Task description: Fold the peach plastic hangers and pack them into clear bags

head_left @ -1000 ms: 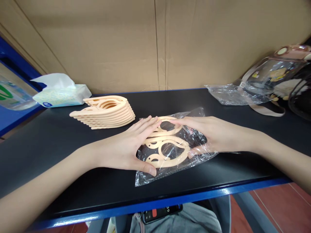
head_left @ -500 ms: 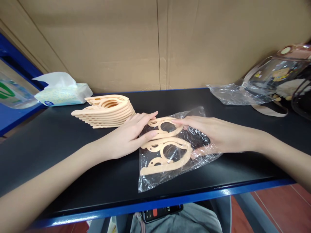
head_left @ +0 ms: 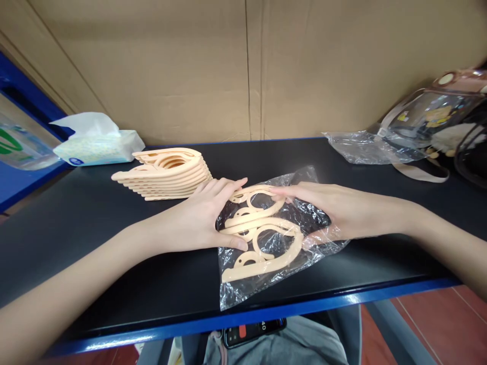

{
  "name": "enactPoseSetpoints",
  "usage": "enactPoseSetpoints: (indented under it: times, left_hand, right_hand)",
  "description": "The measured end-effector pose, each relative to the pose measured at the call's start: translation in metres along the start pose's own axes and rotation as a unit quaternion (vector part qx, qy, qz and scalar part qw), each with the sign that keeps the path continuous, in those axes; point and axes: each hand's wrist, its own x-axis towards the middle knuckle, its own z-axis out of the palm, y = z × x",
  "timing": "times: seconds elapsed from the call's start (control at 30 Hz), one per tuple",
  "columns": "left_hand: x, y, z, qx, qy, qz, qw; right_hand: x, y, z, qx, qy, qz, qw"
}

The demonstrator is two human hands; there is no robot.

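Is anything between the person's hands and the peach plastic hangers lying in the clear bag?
Only the clear plastic bag itself. The peach plastic hangers lie inside it; the right hand presses through the film, and the left hand rests at the bag's left edge. Nothing else intervenes.

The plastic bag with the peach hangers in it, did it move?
Yes. The plastic bag has slid toward the table's blue front edge; its lower corner now nearly reaches it. Left hand and right hand rest on it.

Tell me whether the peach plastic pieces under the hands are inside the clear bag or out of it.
Inside. The peach pieces show through the clear bag, whose crinkled film lies over them; left hand and right hand press its sides.
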Motion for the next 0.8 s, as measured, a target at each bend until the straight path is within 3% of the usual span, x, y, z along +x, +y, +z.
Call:
enactPoseSetpoints:
  times: [0.47, 0.8]
  left_hand:
    - [0.0029, -0.0028, 0.0019, -0.023, -0.021, 0.019, 0.999]
    - [0.0042, -0.0087, 0.0028, -0.032, -0.020, 0.017, 0.999]
  right_hand:
    - [0.0023, 0.0033, 0.0033, 0.065, -0.009, -0.009, 0.998]
    - [0.0010, 0.0075, 0.0033, 0.051, -0.010, -0.002, 0.999]
